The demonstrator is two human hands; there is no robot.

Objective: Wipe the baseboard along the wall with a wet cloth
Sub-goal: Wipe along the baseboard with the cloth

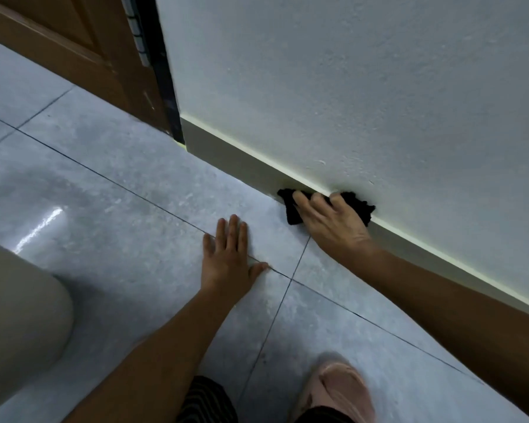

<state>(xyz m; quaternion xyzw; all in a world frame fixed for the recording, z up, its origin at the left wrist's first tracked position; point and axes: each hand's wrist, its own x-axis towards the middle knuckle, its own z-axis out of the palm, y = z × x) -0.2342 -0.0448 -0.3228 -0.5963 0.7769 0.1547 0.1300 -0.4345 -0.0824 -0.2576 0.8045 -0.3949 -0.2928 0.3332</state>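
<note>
A pale baseboard [242, 161] runs along the foot of the white wall, from the door frame at upper left down to the right edge. A black cloth [361, 207] is bunched against the baseboard near the middle of the view. My right hand [330, 221] lies over the cloth and presses it to the baseboard, fingers bent over its top. My left hand [229, 254] lies flat on the tiled floor, fingers spread, a short way left of the cloth.
A brown wooden door [83, 53] with a dark frame [165, 74] stands at the upper left. A rounded beige object [19, 319] sits at the lower left. A pink slipper [336, 392] and striped fabric [205, 401] lie at the bottom. Grey floor tiles [119, 184] stretch leftward.
</note>
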